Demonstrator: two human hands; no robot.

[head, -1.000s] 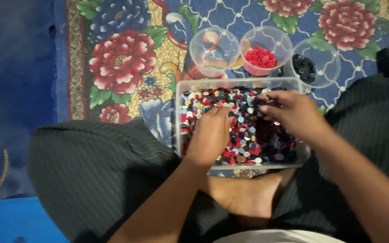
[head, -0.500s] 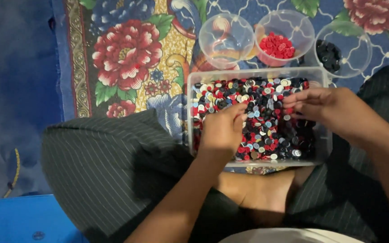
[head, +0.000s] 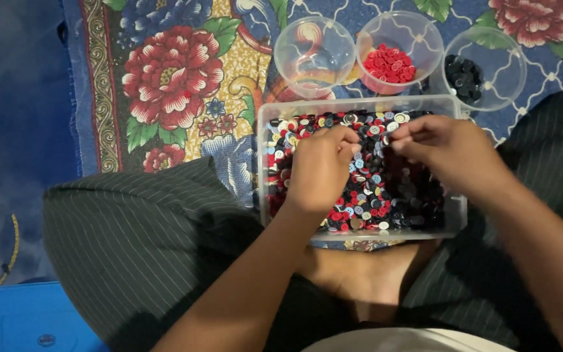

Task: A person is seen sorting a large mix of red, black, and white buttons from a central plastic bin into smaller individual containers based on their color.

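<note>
Buttons [head: 366,189] are lying mixed in a tray [head: 265,163] in front of the crossed legs, so both hands are reaching easily. Left hand [head: 320,171] is curling narrow over them; right hand [head: 447,151] is pinching something too small to tell, near three bowls [head: 314,55].

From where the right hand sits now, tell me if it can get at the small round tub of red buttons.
Probably yes. The right hand is over the clear tray of mixed buttons, and the tub of red buttons stands open just beyond the tray's far wall, with nothing between them. The left hand is off to the side.
</note>
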